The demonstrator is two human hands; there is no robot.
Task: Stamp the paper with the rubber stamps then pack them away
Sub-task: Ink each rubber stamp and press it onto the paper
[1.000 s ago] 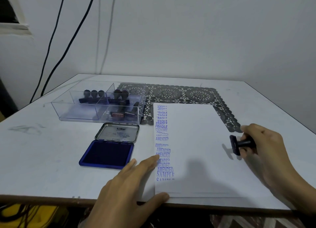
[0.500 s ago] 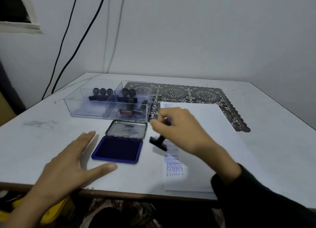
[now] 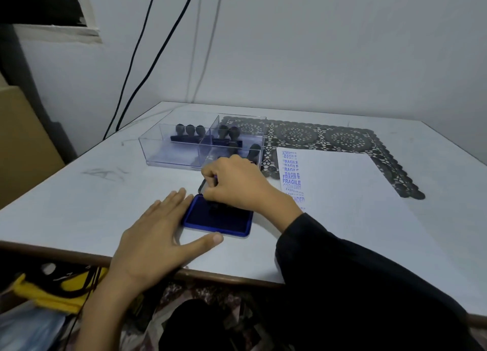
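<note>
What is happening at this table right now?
A person is inking a rubber stamp: the right hand grips it and holds it down on the blue ink pad, while the left hand lies flat on the table beside the pad. The paper already carries a column of FRAGILE and AMENDED prints. More stamps stand in the clear compartment box behind.
</note>
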